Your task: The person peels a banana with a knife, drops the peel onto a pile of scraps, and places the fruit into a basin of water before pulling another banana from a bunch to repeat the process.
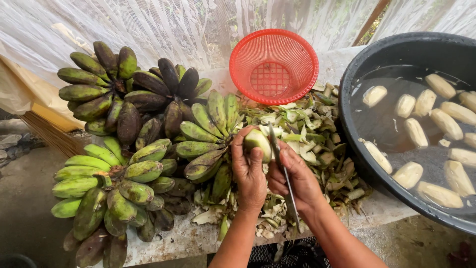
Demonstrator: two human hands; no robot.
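While left hand (249, 171) grips banana (258, 141), right hand (296, 178) clasps knife (283, 173), wrists angled inward

The knife (285, 173) has a thin, dull grey metal blade. The red basket (273, 66) is perforated plastic with a slight sheen, and the black tub (369, 64) is smooth, matt plastic. The banana bunches (129, 144) have waxy green skins blotched dark. The tabletop (193, 238) looks rough and stained, and white mesh netting (148, 25) hangs behind.
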